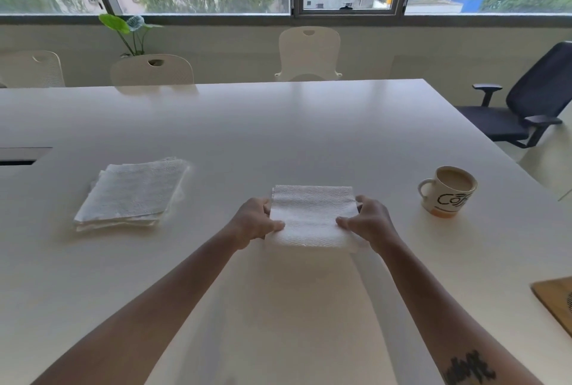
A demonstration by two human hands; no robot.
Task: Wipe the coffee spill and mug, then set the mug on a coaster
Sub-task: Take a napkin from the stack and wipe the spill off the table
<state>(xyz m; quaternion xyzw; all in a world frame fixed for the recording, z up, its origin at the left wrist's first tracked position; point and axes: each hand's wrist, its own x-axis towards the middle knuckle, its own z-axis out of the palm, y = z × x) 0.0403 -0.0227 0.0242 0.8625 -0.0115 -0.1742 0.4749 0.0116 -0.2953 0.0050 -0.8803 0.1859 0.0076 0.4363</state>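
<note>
A white paper towel (312, 217) is held flat just above the white table (278, 124), in the middle. My left hand (255, 222) grips its left edge and my right hand (370, 220) grips its right edge. A white mug (447, 191) with black lettering and an orange base stands to the right, full of milky coffee, handle pointing left. A brown wooden coaster (557, 301) lies at the right edge of the view, partly cut off. I cannot make out a spill on the table.
A stack of folded white paper towels (133, 194) lies to the left. A dark cable slot (21, 155) sits at the far left of the table. White chairs (153, 70) line the far side; a black office chair (532, 100) stands at the right.
</note>
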